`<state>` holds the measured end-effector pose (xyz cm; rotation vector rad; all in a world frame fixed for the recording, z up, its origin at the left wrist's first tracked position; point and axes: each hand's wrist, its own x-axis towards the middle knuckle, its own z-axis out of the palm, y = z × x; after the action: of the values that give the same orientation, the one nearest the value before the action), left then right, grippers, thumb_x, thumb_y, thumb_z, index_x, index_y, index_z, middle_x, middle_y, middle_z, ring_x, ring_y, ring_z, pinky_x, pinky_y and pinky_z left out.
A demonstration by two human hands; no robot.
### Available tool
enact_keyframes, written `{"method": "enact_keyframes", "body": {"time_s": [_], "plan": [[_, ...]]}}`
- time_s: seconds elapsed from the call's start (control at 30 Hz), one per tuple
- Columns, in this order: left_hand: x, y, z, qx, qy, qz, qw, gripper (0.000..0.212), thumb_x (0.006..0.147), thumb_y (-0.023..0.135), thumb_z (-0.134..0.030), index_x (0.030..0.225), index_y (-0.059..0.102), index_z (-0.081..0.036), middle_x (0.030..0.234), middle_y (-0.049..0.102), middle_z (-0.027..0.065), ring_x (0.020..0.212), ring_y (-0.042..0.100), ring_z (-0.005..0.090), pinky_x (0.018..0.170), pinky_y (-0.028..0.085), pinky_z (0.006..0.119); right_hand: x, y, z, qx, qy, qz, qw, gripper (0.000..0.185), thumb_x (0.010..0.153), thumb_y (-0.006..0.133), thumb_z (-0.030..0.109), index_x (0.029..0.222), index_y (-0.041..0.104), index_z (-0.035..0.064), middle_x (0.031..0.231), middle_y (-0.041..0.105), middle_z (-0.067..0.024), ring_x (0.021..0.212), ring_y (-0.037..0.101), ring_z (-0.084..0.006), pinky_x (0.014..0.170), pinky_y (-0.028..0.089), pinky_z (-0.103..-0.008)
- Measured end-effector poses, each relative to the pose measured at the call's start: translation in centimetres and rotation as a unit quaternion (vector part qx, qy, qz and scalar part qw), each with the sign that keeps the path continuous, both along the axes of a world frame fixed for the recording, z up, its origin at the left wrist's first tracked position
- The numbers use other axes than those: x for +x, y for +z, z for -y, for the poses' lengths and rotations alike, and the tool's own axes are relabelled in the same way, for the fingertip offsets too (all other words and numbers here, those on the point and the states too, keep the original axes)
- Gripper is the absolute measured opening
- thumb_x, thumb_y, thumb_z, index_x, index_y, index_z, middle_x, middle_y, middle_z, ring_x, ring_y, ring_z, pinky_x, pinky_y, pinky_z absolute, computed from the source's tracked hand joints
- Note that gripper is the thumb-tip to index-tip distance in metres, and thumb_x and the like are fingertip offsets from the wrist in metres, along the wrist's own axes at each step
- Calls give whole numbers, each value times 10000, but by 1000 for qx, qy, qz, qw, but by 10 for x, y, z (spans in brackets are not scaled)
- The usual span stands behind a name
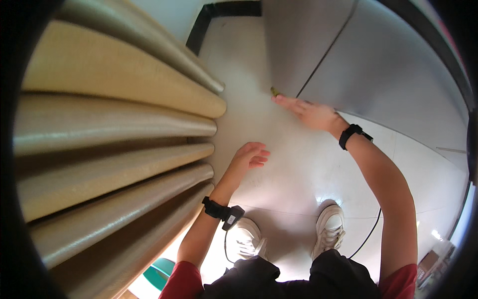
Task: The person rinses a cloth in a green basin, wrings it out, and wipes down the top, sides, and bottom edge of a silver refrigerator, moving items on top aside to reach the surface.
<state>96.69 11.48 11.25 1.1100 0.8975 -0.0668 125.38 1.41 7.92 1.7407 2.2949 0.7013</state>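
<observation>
My left hand (251, 156) hangs over the pale tiled floor (272, 179), its fingers loosely curled, slightly apart and holding nothing. Farther out, my right hand (312, 115) reaches along the lower side of a large grey smooth-sided panel (377, 63). At its fingertips is a small yellow-green object (275, 91), which looks a little like a piece of plant or peel. The fingertips meet this object, but whether they grip it or only touch it is unclear. Part of my right fingers is blurred.
A beige curtain (123, 125) falls in thick folds along the left. Dark skirting (235, 9) runs behind. Below me are my white shoes (330, 228). Thin black cables trail from both wrist straps. A teal-rimmed container (158, 273) stands at lower left, and a box (429, 263) at lower right.
</observation>
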Motion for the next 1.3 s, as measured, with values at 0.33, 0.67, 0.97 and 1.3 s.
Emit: {"method": "enact_keyframes", "body": {"time_s": [0.33, 0.67, 0.97, 1.3], "plan": [[11, 13, 30, -12, 10, 13, 1000, 352, 1051, 498, -311, 1279, 589, -59, 1194, 689, 111, 1045, 647, 172, 950, 508, 320, 44, -14, 81, 22, 12, 89, 996, 442, 925, 517, 170, 1347, 640, 120, 1622, 379, 83, 1450, 379, -71, 1004, 472, -214], [41, 19, 47, -22, -6, 25, 999, 349, 1040, 511, -315, 1262, 600, -61, 1177, 689, 104, 1027, 651, 173, 950, 509, 320, 9, 13, 48, 85, -34, -50, 995, 499, 870, 601, 105, 1368, 635, 82, 1609, 403, 7, 1408, 433, -87, 1079, 447, -238], [26, 13, 35, -24, 6, 39, 999, 343, 1037, 511, -298, 1273, 597, -64, 1180, 688, 101, 1025, 651, 171, 942, 512, 316, 43, 22, 91, 30, 43, 89, 995, 490, 887, 586, 116, 1372, 630, 60, 1605, 412, -7, 1474, 353, -125, 1185, 329, -266], [24, 5, 38, -44, 16, 61, 997, 345, 1049, 484, -285, 1275, 603, -53, 1178, 689, 110, 1030, 652, 179, 937, 514, 314, 23, 3, 88, -18, -21, -1, 1000, 560, 890, 577, 95, 1449, 551, 97, 1589, 413, 110, 1378, 456, -37, 990, 495, -214]]}}
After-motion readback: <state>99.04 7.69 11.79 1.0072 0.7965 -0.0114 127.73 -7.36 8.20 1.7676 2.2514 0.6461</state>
